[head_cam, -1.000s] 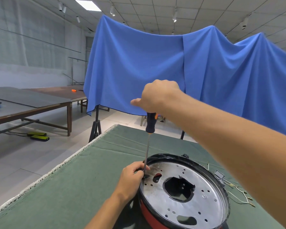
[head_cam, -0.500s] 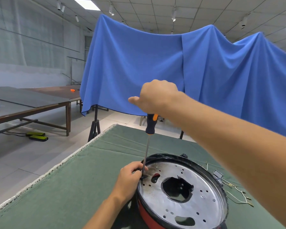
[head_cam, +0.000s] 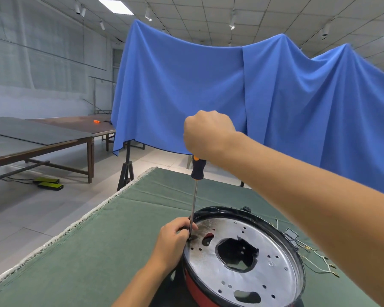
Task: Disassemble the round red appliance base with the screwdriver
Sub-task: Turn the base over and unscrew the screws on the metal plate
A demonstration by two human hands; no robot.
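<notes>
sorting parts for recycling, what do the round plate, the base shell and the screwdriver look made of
Round plate: seemingly bare sheet metal, dull silver with glare and punched holes, darkened near the tip.
Base shell: glossy red, plastic or painted metal; cannot tell which. Its rim is shiny black.
Screwdriver: thin bright steel-like shaft, with a matte black and orange handle, probably plastic or rubber.

Both hands, right hand above left hand, hold the screwdriver upright on the red base.

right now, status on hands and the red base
Right hand grips screwdriver handle. Left hand pinches shaft at metal plate. Red appliance base on table, nothing blocking.
</notes>
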